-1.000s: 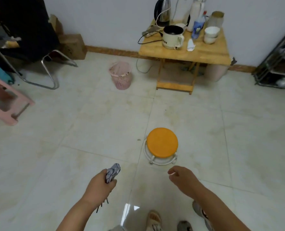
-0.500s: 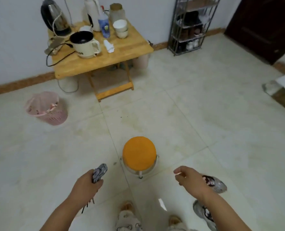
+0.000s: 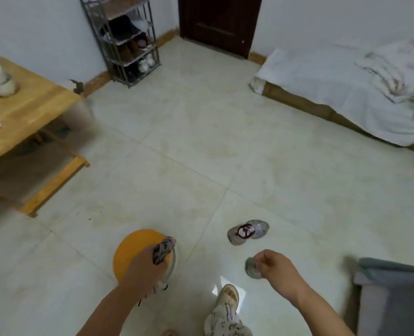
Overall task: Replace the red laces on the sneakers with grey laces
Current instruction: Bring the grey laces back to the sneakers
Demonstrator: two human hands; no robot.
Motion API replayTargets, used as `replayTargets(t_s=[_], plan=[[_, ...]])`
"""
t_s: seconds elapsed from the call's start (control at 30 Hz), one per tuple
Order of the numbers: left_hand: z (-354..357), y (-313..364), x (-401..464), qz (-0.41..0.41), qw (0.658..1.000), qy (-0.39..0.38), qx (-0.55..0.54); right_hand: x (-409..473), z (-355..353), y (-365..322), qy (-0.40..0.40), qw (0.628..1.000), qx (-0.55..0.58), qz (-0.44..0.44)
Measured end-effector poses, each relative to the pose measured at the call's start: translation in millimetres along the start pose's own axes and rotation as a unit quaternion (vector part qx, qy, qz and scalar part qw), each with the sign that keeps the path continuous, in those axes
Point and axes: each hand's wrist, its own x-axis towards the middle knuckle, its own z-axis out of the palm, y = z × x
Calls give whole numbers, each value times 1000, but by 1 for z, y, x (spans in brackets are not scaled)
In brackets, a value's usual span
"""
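Note:
A grey sneaker (image 3: 248, 231) with red laces lies on the tiled floor, beyond my right hand. A second grey sneaker (image 3: 251, 268) shows only its toe, the rest hidden behind my right hand (image 3: 277, 269). That hand hovers above the floor with its fingers curled and the thumb against the forefinger; nothing shows in it. My left hand (image 3: 144, 271) grips a bundle of grey laces (image 3: 162, 249) over the edge of a low orange stool (image 3: 132, 255). Dark lace tips hang below the fist.
A wooden table (image 3: 29, 110) with bowls stands at the left, and a metal shoe rack (image 3: 126, 40) and a dark door (image 3: 220, 20) at the back. There is a bed (image 3: 341, 86) at the right and grey furniture (image 3: 395, 299) at the lower right. My sandalled foot (image 3: 229, 297) is on the floor.
The view has swung to the right, from the table and pink basket to the rack, door and bed. The red-laced sneaker came into full view. Both hands kept their pose.

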Motion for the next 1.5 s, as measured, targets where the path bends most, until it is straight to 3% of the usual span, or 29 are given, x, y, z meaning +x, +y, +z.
replayTargets(t_s=[0.33,0.63,0.77,1.07,1.27,1.5], plan=[[52,153,66,127,987,-35,91,32,-117,58,75,993,71,51],[70,249,99,176,969,-78,158,48,-140,70,75,977,182,88],[85,289,126,206,954,-115,186,54,-153,83,115,957,238,117],[115,389,233,304,871,-243,300,110,-177,87,246,888,316,228],[111,445,314,369,784,-291,406,175,-166,43,285,828,403,266],[141,438,354,365,750,-324,446,220,-129,26,295,783,465,289]])
